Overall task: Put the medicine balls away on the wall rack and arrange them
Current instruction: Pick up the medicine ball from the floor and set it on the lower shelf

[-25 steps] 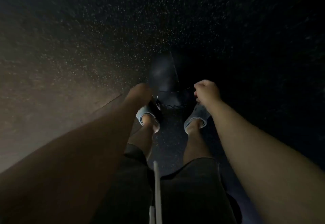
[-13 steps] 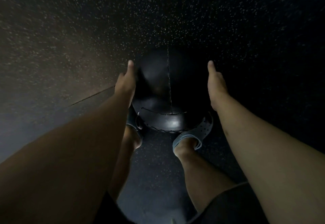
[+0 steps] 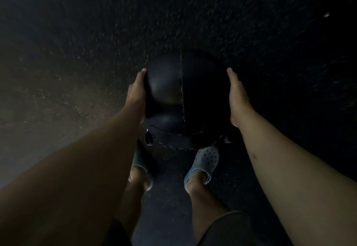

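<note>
A large black medicine ball [image 3: 185,100] with a stitched seam down its middle sits between my palms, above the dark floor and in front of my feet. My left hand [image 3: 137,93] presses flat against its left side, fingers stretched forward. My right hand [image 3: 238,97] presses against its right side in the same way. Both arms reach down and forward. The far side of the ball is lost in shadow. The wall rack is out of view.
Dark speckled rubber flooring [image 3: 77,71] fills the view, lighter at the left. My two feet in grey clogs [image 3: 203,162] stand just behind the ball. A small bright spot [image 3: 326,14] shows at the upper right.
My hands went from closed near my feet to flat against the ball's two sides. The ball now looks larger and sits higher relative to my feet.
</note>
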The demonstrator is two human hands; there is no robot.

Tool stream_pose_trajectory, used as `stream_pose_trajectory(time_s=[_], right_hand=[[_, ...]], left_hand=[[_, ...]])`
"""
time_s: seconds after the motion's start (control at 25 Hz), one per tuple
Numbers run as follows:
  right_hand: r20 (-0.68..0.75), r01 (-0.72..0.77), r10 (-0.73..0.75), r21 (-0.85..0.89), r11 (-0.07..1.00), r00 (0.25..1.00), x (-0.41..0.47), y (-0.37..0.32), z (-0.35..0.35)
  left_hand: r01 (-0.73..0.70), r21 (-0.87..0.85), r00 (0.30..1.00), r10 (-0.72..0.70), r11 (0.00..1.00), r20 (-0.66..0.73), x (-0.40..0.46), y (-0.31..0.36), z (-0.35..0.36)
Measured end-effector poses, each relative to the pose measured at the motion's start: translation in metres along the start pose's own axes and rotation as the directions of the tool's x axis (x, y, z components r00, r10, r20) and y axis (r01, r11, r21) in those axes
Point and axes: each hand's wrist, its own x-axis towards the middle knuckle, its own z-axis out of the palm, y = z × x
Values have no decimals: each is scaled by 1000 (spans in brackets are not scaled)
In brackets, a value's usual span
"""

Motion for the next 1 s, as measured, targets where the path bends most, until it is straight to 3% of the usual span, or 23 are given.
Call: stream_pose_trajectory(time_s=[0.12, 0.32, 0.48, 0.64, 0.8, 1.0], right_hand=[[-71, 133, -125, 118, 984, 990, -63, -87, -45], [-242, 359, -290, 322, 876, 926, -204, -216, -146], [-462, 580, -378, 454, 676, 803, -329, -274, -254], [-650, 757, -409, 444, 480, 641, -426, -287, -365], [-839, 907, -378, 282, 314, 391, -544, -273, -467], [-931, 952, -311, 99, 291, 192, -625, -232, -584]], left_hand=[[-190, 92, 981, 185, 977, 66, -56, 93, 50], [-375, 128, 905, 333, 918, 266, -273, 231, 153], [-634, 83, 709, 536, 769, 458, -485, 284, 231], [-769, -49, 468, 614, 637, 636, -647, 285, 295], [-803, -184, 267, 618, 567, 740, -783, 247, 353], [-775, -288, 120, 578, 562, 808, -894, 169, 431]])
